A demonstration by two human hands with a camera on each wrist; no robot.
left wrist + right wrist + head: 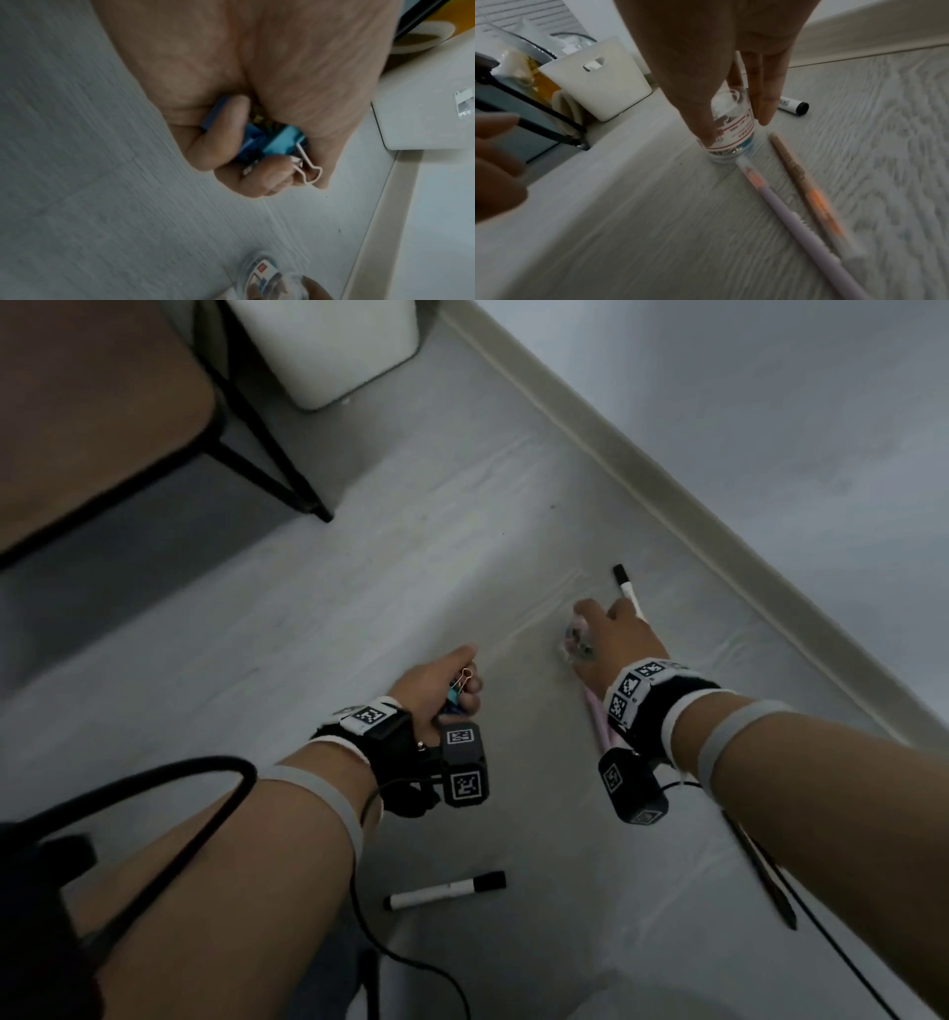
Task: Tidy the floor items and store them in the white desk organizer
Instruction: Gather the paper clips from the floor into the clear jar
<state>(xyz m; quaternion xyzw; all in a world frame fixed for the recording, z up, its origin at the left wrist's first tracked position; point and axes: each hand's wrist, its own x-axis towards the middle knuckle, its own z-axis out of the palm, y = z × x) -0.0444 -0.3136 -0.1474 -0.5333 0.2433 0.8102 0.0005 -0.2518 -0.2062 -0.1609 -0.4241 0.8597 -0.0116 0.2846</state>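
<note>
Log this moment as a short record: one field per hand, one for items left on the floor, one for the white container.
left hand: grips blue binder clips
right hand: fingers around clear labelled jar standing on floor
floor items: two markers; two pens beside the jar
white container: stands near the desk leg, nothing going in yet

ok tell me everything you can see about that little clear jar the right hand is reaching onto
The jar is a small clear container, plastic or glass by its look, standing upright on the pale floor. A white label with red lines and a blue patch wraps it; the print is unreadable. Small metal clips seem to lie inside. The right hand comes down from above, fingers around its sides. A lilac pen lies with its tip by the base.
</note>
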